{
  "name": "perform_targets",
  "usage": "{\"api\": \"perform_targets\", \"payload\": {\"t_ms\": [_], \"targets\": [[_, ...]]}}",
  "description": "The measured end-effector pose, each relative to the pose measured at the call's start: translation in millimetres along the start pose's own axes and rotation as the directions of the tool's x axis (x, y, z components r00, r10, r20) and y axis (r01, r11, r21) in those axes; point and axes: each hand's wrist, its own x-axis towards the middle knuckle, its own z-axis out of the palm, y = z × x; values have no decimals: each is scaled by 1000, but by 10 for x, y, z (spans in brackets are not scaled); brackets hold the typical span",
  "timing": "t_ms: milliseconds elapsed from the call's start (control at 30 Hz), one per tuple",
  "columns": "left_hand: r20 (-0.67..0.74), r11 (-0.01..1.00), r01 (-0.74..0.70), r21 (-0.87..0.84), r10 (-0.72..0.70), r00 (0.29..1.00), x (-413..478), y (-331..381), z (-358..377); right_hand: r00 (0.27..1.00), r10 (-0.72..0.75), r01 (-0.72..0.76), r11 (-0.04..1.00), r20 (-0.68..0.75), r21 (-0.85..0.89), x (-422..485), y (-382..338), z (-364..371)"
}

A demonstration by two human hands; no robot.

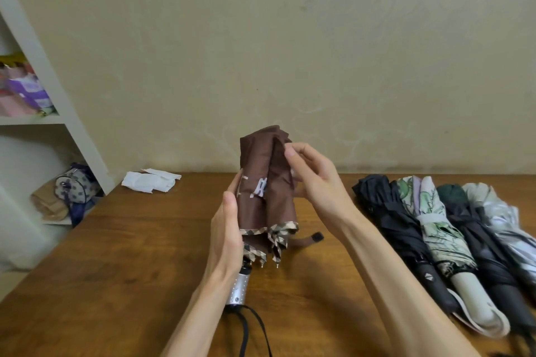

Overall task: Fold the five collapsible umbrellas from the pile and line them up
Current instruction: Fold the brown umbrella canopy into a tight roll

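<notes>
Nearest, the silver handle (240,287) of the brown umbrella (266,188) is pointing down toward the person, with its black strap (255,327) trailing over the worktop (130,269). The left hand (227,235) is gripping the gathered canopy's side, holding the umbrella upright above the worktop. The right hand (316,182) is pinching a fabric fold near the top. To the right, four folded umbrellas (435,238) are lying side by side, and farther back is some white paper (150,181).

No legible text; pale print (259,189) on brown umbrella (253,213) unreadable
</notes>
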Motion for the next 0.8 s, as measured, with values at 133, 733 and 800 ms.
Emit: {"api": "perform_targets", "payload": {"t_ms": [133,733,800], "targets": [[-31,999,47,1,-47,998,21,4,-7,985,60,-85,985,162,151,-15,-42,-93],[-145,998,-60,26,63,987,55,73,17,998,-60,61,997,23,-49,2,90,-73],[-150,998,-67,-3,66,987,45,98,12,988,-140,129,980,-60,-153,0,103,-11]]}}
